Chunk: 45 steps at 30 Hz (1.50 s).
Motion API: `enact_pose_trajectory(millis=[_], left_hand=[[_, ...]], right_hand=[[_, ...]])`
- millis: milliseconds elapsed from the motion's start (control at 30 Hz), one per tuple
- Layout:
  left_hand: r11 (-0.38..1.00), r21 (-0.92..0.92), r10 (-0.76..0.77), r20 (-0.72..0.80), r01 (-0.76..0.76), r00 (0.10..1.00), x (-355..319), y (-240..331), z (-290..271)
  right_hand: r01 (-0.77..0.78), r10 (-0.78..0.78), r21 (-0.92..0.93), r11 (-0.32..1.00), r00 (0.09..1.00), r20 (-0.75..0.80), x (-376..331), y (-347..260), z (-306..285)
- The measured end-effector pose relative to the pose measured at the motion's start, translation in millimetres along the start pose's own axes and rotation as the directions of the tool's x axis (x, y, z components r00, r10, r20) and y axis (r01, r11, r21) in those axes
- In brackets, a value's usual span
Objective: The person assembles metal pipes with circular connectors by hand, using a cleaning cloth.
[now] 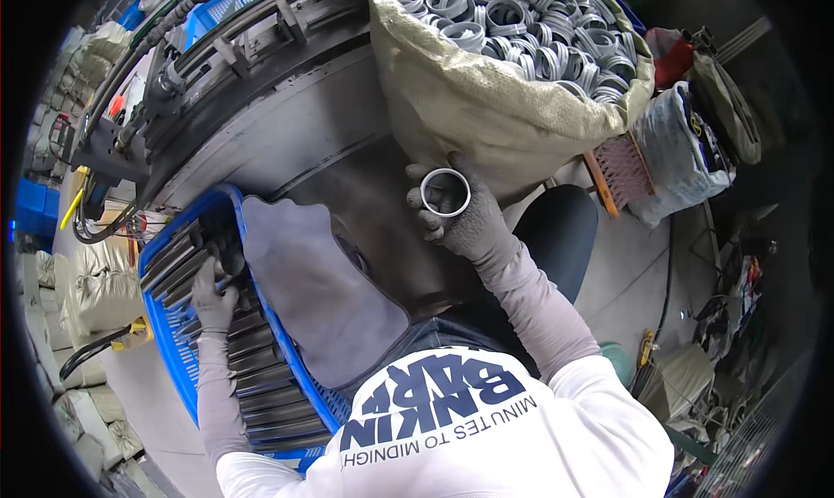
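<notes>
My right hand (469, 224), in a grey glove, is closed on a ring (423, 191) with a pale rim, held in front of the sack. Its round opening faces up, and grey glove shows through it. To the left, my left hand (214, 300), also gloved, reaches down into a blue plastic basket (170, 346). Its fingers and thumb curve about one of the dark tubes (269, 405) lying there in rows; the grip is partly hidden. A woven sack (495, 107) full of similar grey rings (506, 16) stands beyond my right hand.
A grey curved sheet (317, 281) rests beside the basket, over my lap. Machinery with rails and hoses (234, 59) runs along the far left. On the right are a small woven-seat stool (621, 175) and a plastic-wrapped bag (682, 155). Wrapped bundles (104, 285) are stacked at far left.
</notes>
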<state>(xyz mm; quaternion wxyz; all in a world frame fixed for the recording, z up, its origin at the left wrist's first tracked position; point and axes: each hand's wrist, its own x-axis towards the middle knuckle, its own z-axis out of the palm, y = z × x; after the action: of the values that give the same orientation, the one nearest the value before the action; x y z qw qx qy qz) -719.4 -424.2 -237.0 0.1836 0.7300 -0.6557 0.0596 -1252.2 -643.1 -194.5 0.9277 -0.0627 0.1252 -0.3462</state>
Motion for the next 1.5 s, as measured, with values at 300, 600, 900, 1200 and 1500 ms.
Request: enact_pose_trajectory(millis=[300, 600, 900, 1200, 1500], left_hand=[[0.923, -0.251, 0.311, 0.048, -0.29, 0.949, 110, 286, -82], [0.896, -0.293, 0.407, 0.232, -0.335, 0.884, 125, 325, -22], [0.892, -0.264, 0.432, 0.267, -0.366, 0.861, 129, 331, -19], [0.712, -0.45, 0.505, -0.203, -0.538, 0.839, 93, 343, -23], [-0.308, -0.944, -0.177, -0.063, -0.116, 0.982, 122, 293, -50]], right_hand=[[0.134, -0.305, -0.761, 0.635, 0.948, -0.087, -2, 21, 34], [0.198, -0.492, -0.907, 0.37, 0.871, -0.011, 1, 39, 32], [0.166, -0.621, -0.981, -0.104, 0.759, 0.194, 19, 56, 10], [0.074, -0.542, -0.815, 0.574, 0.781, -0.311, 23, 54, -17], [0.173, -0.5, -0.982, -0.072, 0.846, 0.186, -13, 24, 38]])
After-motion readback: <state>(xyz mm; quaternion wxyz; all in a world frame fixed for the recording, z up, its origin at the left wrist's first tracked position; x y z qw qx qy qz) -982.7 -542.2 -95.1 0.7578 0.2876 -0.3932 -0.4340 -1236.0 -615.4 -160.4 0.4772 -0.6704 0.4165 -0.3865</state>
